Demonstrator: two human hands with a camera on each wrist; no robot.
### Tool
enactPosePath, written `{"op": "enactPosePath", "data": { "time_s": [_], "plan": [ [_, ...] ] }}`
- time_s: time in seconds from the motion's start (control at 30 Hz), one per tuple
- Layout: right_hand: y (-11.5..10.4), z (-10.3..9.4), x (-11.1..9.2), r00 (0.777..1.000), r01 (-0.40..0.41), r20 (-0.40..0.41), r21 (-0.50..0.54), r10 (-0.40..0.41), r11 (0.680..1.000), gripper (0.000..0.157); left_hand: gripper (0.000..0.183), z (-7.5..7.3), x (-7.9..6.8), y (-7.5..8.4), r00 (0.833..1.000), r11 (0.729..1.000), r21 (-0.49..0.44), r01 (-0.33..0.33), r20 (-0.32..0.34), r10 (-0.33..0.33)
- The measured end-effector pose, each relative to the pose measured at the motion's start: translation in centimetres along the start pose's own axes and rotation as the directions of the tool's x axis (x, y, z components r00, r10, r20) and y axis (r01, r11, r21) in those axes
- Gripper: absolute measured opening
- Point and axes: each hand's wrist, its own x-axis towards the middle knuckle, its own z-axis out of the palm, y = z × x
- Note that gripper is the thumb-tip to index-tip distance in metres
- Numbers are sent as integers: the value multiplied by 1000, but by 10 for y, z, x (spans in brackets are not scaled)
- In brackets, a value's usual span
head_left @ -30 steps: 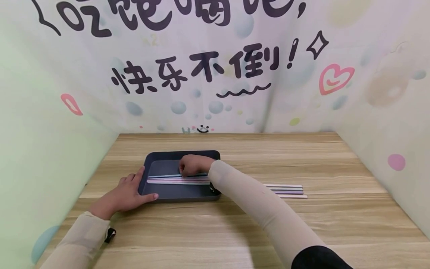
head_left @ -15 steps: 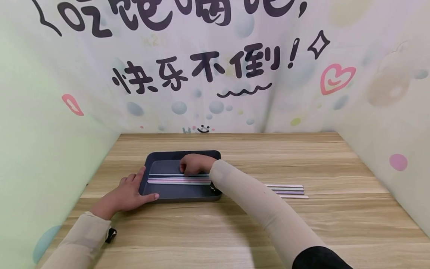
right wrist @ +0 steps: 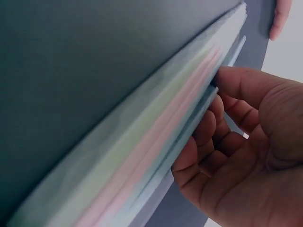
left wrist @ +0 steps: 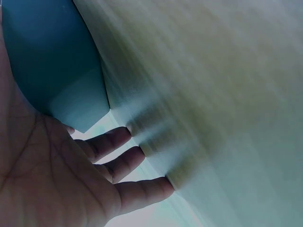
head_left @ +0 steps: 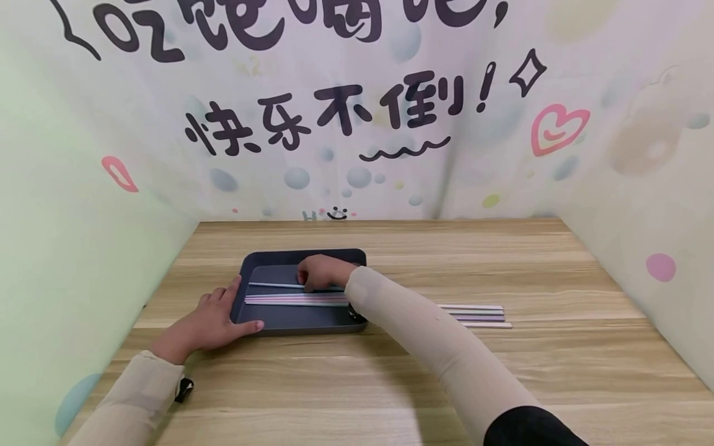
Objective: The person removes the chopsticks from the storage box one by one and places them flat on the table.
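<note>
A dark grey tray [head_left: 307, 321] lies on the table. My left hand [head_left: 207, 322] rests against its left end, thumb over the near rim; in the left wrist view the straight fingers [left wrist: 147, 191] touch the wooden top beside the tray's wall [left wrist: 57, 61]. Over the tray, my right hand [head_left: 325, 272] pinches a light blue chopstick [head_left: 270, 285] between thumb and curled fingers. This chopstick lies slightly apart, on the far side of several pastel chopsticks [head_left: 295, 300] lined up side by side. The right sleeve hides their right ends.
Several more chopsticks [head_left: 480, 314] lie on the wooden table [head_left: 334, 396] right of the tray, partly behind the right forearm [head_left: 435, 341]. A printed cloth [head_left: 334, 173] hangs along the table's back edge, with side walls left and right.
The light blue chopstick in my right hand has shifted toward the tray's far side, widening the gap from the others. The left hand and tray look unmoved.
</note>
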Motion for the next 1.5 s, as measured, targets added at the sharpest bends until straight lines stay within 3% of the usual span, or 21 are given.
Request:
{"op": "enactPosePath", "data": {
  "time_s": [0.13, 0.37, 0.97, 1.13, 1.37, 1.5],
  "plan": [
    [-2, 1, 0, 1000, -2, -10, -15, 1, 1000, 11, 121, -1, -2, 0, 1000, 1000, -2, 0, 1, 0],
    [0, -2, -1, 1000, 25, -9, -13, -25, 1000, 6, 121, 0, 0, 1, 1000, 1000, -12, 6, -3, -6],
    [-12, -35, -20, 991, 127, -35, 56, -125, 990, 8, 123, 1, 0, 0, 999, 1000, -6, 24, 26, -24],
    [-13, -45, -28, 991, 132, 0, 140, -133, 981, 11, 123, 1, 1, -1, 1000, 1000, -1, 18, 17, -18],
    [-4, -57, -46, 983, 144, 69, 303, -172, 942, 16, 122, 1, 0, -1, 1000, 1000, 1, 7, 10, -7],
    [4, -64, -59, 978, 140, 98, 343, -184, 929, 13, 120, 1, 0, -2, 1000, 1000, 4, -7, -3, 7]
  ]
}}
